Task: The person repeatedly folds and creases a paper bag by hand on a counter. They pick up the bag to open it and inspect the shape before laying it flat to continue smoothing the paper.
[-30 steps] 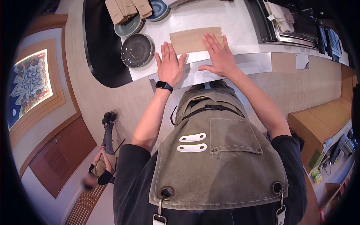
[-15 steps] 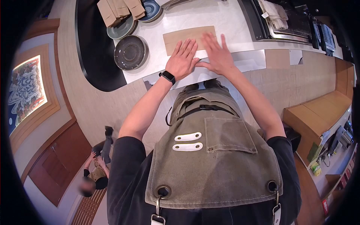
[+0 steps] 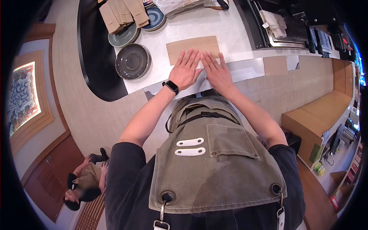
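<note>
A flat brown paper piece (image 3: pixel 191 44) with a crease across it lies on the white counter (image 3: pixel 226 30) near the front edge. My left hand (image 3: pixel 184 71) rests palm down, its fingertips on the paper's lower part; a black watch is on that wrist. Beside it my right hand (image 3: pixel 217 73) lies flat too, its fingertips on the paper's lower right part. The fingers of both hands are stretched out, and neither hand grips anything. The two index fingers are close together.
To the left are a dark round plate (image 3: pixel 132 61), stacked grey-green plates (image 3: pixel 123 37), blue plates (image 3: pixel 155 19) and folded brown paper pieces (image 3: pixel 123 13). A plastic bag (image 3: pixel 180 5) lies behind. A cloth (image 3: pixel 273 23) hangs at the right. A person (image 3: pixel 86 178) sits at lower left.
My right hand has moved slightly down and left, closer beside my left hand. The view has shifted, showing more of the bag at the back. The seated person has changed posture.
</note>
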Demonstrator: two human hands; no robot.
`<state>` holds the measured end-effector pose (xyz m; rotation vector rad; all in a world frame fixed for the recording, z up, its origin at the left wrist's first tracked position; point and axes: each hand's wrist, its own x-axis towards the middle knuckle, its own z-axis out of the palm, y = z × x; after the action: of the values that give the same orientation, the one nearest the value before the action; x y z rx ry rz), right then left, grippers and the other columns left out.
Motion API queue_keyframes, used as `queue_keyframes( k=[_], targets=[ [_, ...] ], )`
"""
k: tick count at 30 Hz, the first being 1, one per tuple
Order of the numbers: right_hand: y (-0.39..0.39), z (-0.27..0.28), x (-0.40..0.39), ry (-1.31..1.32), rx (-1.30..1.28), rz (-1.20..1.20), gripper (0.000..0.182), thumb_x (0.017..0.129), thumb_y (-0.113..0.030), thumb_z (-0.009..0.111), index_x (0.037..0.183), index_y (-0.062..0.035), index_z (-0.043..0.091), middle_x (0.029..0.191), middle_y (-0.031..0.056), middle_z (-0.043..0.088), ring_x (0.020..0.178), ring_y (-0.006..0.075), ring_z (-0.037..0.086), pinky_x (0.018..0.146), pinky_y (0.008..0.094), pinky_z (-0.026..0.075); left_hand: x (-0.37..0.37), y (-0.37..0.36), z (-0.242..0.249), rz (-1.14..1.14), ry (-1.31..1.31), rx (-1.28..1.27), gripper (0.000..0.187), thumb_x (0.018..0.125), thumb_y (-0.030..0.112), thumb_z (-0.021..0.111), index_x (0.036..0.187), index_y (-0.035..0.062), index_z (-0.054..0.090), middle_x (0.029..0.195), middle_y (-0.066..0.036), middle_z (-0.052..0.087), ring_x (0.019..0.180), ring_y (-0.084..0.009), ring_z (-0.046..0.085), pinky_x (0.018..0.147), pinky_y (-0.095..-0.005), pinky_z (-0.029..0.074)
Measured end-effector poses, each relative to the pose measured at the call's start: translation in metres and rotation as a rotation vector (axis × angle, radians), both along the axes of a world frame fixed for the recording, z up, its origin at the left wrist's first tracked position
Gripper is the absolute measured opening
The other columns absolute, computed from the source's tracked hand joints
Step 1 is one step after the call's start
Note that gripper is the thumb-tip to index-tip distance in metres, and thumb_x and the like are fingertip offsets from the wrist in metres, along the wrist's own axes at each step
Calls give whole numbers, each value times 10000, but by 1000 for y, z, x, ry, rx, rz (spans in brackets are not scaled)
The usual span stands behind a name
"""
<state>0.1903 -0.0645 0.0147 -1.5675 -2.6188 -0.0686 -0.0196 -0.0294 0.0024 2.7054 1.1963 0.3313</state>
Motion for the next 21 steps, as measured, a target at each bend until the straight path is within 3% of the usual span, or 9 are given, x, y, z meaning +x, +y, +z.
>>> queue_keyframes(
  k=[6, 9, 11, 13, 14, 15, 16, 18, 21],
  targets=[
    [-8, 17, 28, -188, -120, -101, 985, 881, -397, 777, 1671, -3, 340, 1729, 141, 398, 1626, 285, 340, 1342, 609, 153, -1, 3, 0, 8, -13, -12, 671, 1091, 379, 545, 1610, -30, 424, 1707, -188, 404, 1612, -350, 328, 1343, -534, 207],
    [-4, 27, 33, -58, -248, -136, 1125, 854, -547, 805, 1677, 31, 301, 1730, 187, 376, 1628, 321, 327, 1339, 620, 131, -3, 1, -3, 3, 9, -19, 701, 1090, 411, 538, 1625, -23, 406, 1715, -197, 395, 1618, -357, 320, 1346, -541, 190],
    [8, 14, 30, 189, -268, -154, 1140, 893, -644, 753, 1652, 82, 310, 1722, 249, 359, 1625, 373, 309, 1345, 588, 129, -2, 3, -9, -1, 3, -25, 717, 1091, 424, 532, 1636, -18, 390, 1725, -197, 382, 1623, -361, 311, 1347, -550, 178],
    [17, 13, 10, 551, -396, -288, 1006, 907, -582, 768, 1658, -39, 377, 1710, 227, 395, 1616, 384, 319, 1353, 555, 149, -1, 2, -15, -30, -30, -52, 730, 1089, 419, 527, 1648, -23, 365, 1738, -207, 352, 1629, -380, 290, 1346, -576, 162],
    [26, -7, 9, 657, -312, -118, 943, 914, -572, 751, 1644, -81, 410, 1717, 210, 389, 1619, 386, 310, 1355, 553, 155, -1, 3, -17, -27, -38, -115, 733, 1094, 418, 502, 1658, -23, 349, 1748, -209, 331, 1634, -378, 281, 1347, -582, 152],
    [33, -22, 3, 699, -334, -99, 913, 941, -574, 714, 1627, -51, 415, 1714, 221, 385, 1621, 384, 307, 1356, 552, 156, 1, 4, -13, -40, -70, -122, 726, 1096, 390, 475, 1666, -34, 328, 1753, -219, 318, 1634, -384, 277, 1348, -584, 145],
    [36, -15, -1, 463, -266, -67, 916, 986, -595, 641, 1643, -15, 378, 1723, 222, 369, 1635, 369, 283, 1360, 544, 141, 1, 5, -7, -48, -43, -84, 719, 1092, 357, 456, 1663, -58, 319, 1754, -232, 308, 1632, -405, 271, 1350, -585, 136],
    [33, -4, -2, 241, -218, -47, 954, 1023, -656, 532, 1669, 14, 324, 1752, 211, 320, 1661, 332, 230, 1364, 548, 102, -2, 5, -5, -61, 34, -88, 717, 1087, 334, 459, 1652, -84, 319, 1743, -249, 317, 1629, -425, 263, 1350, -587, 131],
    [23, 8, 4, 199, -154, -77, 985, 1042, -701, 449, 1699, 10, 266, 1782, 178, 266, 1681, 288, 174, 1362, 563, 61, -5, 5, -3, -72, 53, -46, 705, 1101, 355, 465, 1624, -106, 359, 1725, -268, 338, 1630, -429, 257, 1347, -591, 136]
  ],
)
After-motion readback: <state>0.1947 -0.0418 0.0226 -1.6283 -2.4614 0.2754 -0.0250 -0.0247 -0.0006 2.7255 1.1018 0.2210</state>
